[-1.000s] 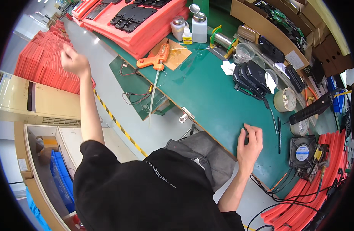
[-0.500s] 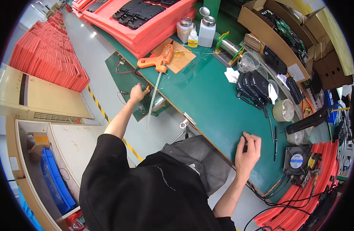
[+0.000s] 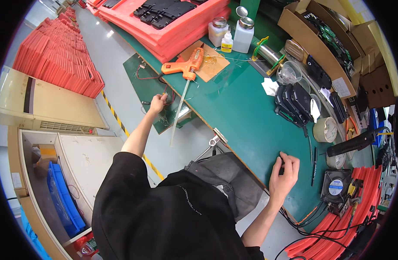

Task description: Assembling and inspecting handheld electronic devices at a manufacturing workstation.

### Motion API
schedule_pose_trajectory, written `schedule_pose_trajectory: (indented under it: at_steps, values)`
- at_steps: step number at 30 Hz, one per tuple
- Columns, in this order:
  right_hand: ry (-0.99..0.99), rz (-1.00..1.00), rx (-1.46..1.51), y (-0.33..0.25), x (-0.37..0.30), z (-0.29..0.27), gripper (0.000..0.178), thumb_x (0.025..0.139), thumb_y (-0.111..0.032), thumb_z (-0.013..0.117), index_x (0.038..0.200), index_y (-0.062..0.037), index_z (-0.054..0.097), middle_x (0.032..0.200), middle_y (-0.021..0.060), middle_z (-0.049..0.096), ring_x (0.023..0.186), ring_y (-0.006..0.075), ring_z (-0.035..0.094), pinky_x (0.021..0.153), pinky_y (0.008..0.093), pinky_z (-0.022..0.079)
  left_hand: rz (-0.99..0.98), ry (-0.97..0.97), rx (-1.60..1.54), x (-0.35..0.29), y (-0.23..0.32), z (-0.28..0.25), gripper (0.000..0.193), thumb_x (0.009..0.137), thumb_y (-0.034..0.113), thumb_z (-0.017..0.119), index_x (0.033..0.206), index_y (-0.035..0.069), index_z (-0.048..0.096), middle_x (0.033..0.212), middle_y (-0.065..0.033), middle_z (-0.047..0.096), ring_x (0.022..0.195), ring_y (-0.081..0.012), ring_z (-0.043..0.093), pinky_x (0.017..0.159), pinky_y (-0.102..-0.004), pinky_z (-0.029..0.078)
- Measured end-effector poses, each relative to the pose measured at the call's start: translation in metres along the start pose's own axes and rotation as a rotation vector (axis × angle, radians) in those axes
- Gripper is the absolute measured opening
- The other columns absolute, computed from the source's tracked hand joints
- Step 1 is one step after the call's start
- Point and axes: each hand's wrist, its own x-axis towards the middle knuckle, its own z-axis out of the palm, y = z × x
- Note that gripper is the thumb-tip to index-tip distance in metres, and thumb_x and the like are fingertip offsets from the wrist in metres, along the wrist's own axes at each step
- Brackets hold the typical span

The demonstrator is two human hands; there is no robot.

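Note:
My left hand (image 3: 157, 104) reaches over a lower green board (image 3: 138, 82) beside the bench, its fingers closed among thin red and black wires. What they pinch is too small to make out. My right hand (image 3: 285, 171) rests on the green benchtop (image 3: 242, 112) near its front edge, fingers curled in. A dark patch shows between thumb and fingers; I cannot tell whether it is a thing or shadow. An orange hot glue gun (image 3: 186, 66) lies near my left hand, a long clear glue stick (image 3: 180, 108) jutting from it past the bench edge. Brown card (image 3: 214, 67) lies beneath its nozzle.
Red foam trays (image 3: 164, 39) with black plastic parts are stacked at the far left. Bottles (image 3: 243, 37), a solder reel (image 3: 268, 54) and black housings (image 3: 294, 102) stand along the back. A pen (image 3: 315, 167) and a small fan (image 3: 336, 186) lie right of my right hand.
The whole view has shifted slightly, moving the bench things rightward. My left hand's fingers have drawn in among the wires; my right hand keeps its curled pose on the benchtop.

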Motion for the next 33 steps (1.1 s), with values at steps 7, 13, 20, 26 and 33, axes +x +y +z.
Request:
schedule_pose_trajectory:
  at_steps: [7,13,20,26,33]
  values:
    - [0.006,-0.023,0.002,0.0,-0.001,-0.001,0.015,0.091,0.001,0.067,0.105,0.0008,0.071,0.097,0.0091,0.061,0.079,0.0197,0.059,0.063,0.0314,0.048,-0.119,-0.081,-0.555,-0.033,0.047,-0.046,0.03,0.105,0.033,0.056,0.116,0.005,0.059,0.105,-0.0115,0.075,0.082,-0.0155,0.069,0.068,-0.0299,0.052]
    - [-0.026,0.055,0.051,-0.001,0.001,-0.002,0.016,0.089,0.002,0.068,0.105,0.0021,0.071,0.098,0.0133,0.061,0.085,0.0288,0.063,0.075,0.0389,0.051,-0.038,-0.137,-0.685,-0.044,0.068,-0.091,0.027,0.103,0.031,0.058,0.116,0.008,0.06,0.107,-0.0091,0.075,0.087,-0.0145,0.069,0.069,-0.0287,0.05]
    - [0.029,-0.016,0.022,0.007,0.001,-0.004,0.015,0.09,0.002,0.067,0.105,0.001,0.071,0.098,0.0103,0.061,0.078,0.0206,0.06,0.063,0.0317,0.048,-0.101,-0.145,-0.413,-0.027,0.064,-0.021,0.024,0.094,0.033,0.073,0.092,0.009,0.07,0.09,-0.0006,0.07,0.077,-0.0125,0.058,0.07,-0.0292,0.048]
    - [0.031,-0.063,0.064,0.003,0.002,-0.001,0.014,0.089,0.002,0.069,0.102,0.0009,0.072,0.093,0.0114,0.061,0.073,0.0216,0.06,0.063,0.0323,0.049,0.383,0.068,0.561,0.006,-0.019,0.04,0.023,0.084,0.027,0.071,0.086,0.004,0.073,0.081,-0.0197,0.072,0.074,-0.0431,0.066,0.07,-0.0512,0.051]
    - [0.026,-0.004,0.036,-0.002,0.0,-0.007,0.014,0.088,0.001,0.07,0.101,0.0001,0.072,0.093,0.0108,0.06,0.076,0.0239,0.061,0.065,0.0343,0.05,0.287,0.023,0.574,-0.008,-0.032,0.061,0.036,0.091,0.03,0.066,0.117,0.006,0.059,0.1,-0.0275,0.069,0.1,-0.0493,0.064,0.085,-0.0547,0.05]
